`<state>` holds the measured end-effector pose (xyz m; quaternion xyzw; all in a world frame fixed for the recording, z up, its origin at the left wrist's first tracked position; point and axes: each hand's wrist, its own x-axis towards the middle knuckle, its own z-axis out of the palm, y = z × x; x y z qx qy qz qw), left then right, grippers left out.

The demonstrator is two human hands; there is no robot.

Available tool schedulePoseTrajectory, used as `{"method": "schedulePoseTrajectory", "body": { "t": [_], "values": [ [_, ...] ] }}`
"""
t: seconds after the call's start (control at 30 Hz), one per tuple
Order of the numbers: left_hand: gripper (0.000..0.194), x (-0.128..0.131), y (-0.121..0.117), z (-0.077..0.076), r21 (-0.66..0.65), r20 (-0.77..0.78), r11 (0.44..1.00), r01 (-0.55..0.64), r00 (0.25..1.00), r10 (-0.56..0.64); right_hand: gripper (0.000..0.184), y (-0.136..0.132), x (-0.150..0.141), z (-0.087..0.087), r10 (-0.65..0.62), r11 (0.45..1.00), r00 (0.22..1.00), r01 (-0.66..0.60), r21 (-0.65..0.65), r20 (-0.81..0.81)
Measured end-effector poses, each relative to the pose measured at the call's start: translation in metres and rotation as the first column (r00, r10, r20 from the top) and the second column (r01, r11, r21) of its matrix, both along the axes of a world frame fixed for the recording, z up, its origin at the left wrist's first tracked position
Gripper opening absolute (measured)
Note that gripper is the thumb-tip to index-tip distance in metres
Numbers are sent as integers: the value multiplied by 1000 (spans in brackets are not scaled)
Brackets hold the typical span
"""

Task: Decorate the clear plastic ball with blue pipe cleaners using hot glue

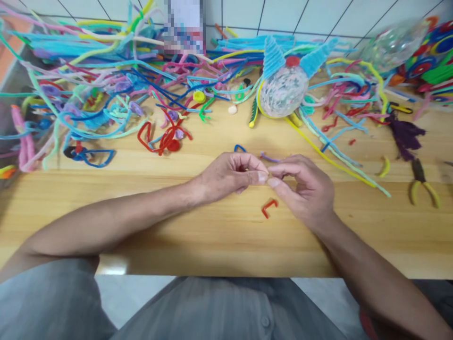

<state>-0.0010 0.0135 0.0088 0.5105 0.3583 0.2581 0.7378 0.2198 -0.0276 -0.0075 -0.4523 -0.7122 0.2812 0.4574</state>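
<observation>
My left hand [239, 174] and my right hand [306, 189] meet over the middle of the table, fingertips nearly touching. Each is closed in a pinch between thumb and forefinger. Whatever sits between the fingertips is tiny and mostly covered; only a faint yellowish bit shows. Just below the hands lies a short, bent red pipe cleaner [269, 208]. Behind them are a purple pipe cleaner piece [269, 157] and a small blue loop of pipe cleaner [239, 148].
A clear ball with blue pipe-cleaner ears [285, 89] stands at the back. Tangled pipe cleaners [99, 111] cover the back left. At right are yellow-handled pliers [421, 184], a dark purple tassel [405, 134] and a yellow curved piece [384, 166]. A tiled wall rises behind.
</observation>
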Motion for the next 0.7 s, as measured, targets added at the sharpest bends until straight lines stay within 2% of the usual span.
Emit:
{"method": "schedulePoseTrajectory", "body": {
  "t": [0.23, 0.37, 0.57, 0.7],
  "values": [
    [50, 1, -3, 3, -51, -8, 998, -31, 999, 31, 5, -1, -1, 0, -11, 1000, 1000, 11, -23, 8],
    [51, 3, -5, 0, -112, 30, 993, -36, 999, 40, 9, -5, -2, 1, 12, 1000, 1000, -11, 23, -21],
    [56, 4, -6, 5, -278, 93, 957, 82, 994, -59, 12, -12, 0, 4, 21, 1000, 1000, -21, -9, 13],
    [60, 4, -5, 6, -349, 122, 926, 142, 987, -106, 19, -9, -2, 2, 85, 995, 995, -88, -47, -57]
  ]
}}
